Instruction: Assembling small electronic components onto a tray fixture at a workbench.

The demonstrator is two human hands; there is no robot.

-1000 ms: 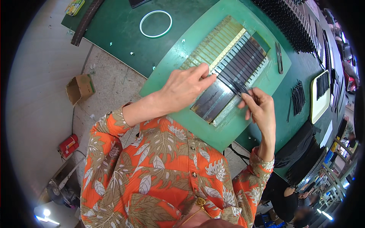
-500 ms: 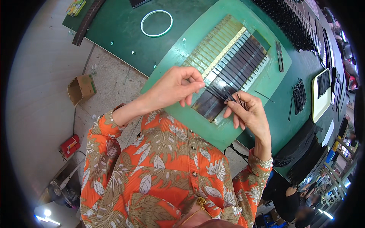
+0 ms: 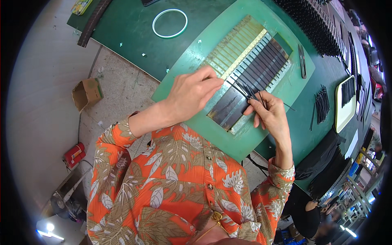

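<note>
In my right hand is a loose bunch of thin black strips, gripped between thumb and fingers. They fan out to the left over a slotted metal plate. My left hand is closed in a pinch at the plate's left edge, its fingertips at the end of one thin black strip. Several more strips lie side by side across the plate's far right half. The near part of the plate, a dark smooth band, has no strips on it. Under the plate is a green translucent mat.
Tweezers lie on the mat's right side. Beyond are a black strip pile, a cream tray with more strips, and a dense black rack. A white ring lies on the green table; a cardboard box stands on the floor.
Both hands have shifted slightly away from me, the left one also to the right. My left fingertips have moved along the plate's edge, and the bunch of strips has moved with my right hand.
</note>
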